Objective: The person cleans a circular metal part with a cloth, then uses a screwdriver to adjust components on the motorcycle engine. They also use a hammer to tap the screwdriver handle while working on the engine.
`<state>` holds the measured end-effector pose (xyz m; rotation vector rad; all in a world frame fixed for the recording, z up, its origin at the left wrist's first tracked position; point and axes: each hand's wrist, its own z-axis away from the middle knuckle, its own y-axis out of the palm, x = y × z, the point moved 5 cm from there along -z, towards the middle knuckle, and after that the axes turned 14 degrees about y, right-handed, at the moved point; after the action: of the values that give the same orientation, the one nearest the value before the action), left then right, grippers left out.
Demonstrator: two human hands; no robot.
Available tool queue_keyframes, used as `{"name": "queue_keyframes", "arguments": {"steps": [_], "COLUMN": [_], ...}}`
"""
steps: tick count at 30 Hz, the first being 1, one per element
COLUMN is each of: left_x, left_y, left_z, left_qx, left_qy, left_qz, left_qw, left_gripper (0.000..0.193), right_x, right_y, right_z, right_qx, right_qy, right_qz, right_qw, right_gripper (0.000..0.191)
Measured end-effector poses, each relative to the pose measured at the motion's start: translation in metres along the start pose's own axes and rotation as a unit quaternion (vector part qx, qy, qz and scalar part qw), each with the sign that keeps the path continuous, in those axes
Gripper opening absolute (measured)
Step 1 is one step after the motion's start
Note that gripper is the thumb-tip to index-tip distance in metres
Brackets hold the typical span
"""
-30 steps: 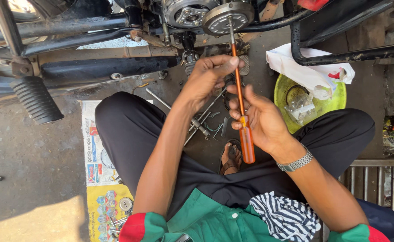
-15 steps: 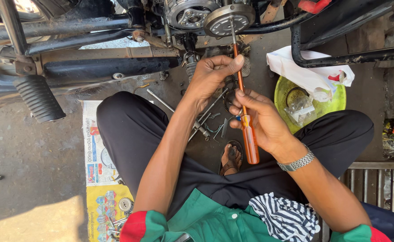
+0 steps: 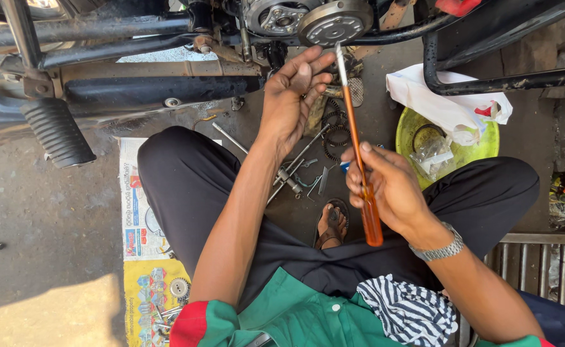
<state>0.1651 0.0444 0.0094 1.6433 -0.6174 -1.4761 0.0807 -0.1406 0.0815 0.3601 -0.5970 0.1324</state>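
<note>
The right hand [image 3: 392, 189] is wrapped around the orange screwdriver [image 3: 359, 167], tip just below the round engine cover [image 3: 335, 22]. The left hand [image 3: 293, 96] is open, empty (palm up). Loose parts on the ground [image 3: 314, 167], so the engine job looks midway.

I sit on a grey concrete floor [image 3: 44, 225]; on it lie a newspaper sheet [image 3: 142, 257] (small gears on its corner), loose metal rods [image 3: 295, 167] and a yellow-green bowl [image 3: 411, 128].
</note>
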Motion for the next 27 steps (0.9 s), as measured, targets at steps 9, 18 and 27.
{"name": "queue_keyframes", "arguments": {"steps": [9, 18, 27], "left_x": [0.001, -0.008, -0.004], "left_y": [0.005, 0.015, 0.015], "left_z": [0.004, 0.005, 0.006], "left_qx": [0.03, 0.035, 0.056], "left_qy": [0.007, -0.002, -0.003], "left_qz": [0.026, 0.087, 0.108], "left_qw": [0.999, 0.996, 0.993], "left_gripper": [0.034, 0.035, 0.036], "right_x": [-0.019, -0.016, -0.016], "right_y": [-0.015, -0.013, -0.011], "right_z": [0.001, -0.004, -0.009], "right_qx": [-0.024, -0.028, -0.007], "right_qy": [0.026, 0.024, 0.013], "right_qz": [0.06, 0.068, 0.04], "right_qw": [0.998, 0.997, 0.999], "right_gripper": [0.034, 0.034, 0.034]}}
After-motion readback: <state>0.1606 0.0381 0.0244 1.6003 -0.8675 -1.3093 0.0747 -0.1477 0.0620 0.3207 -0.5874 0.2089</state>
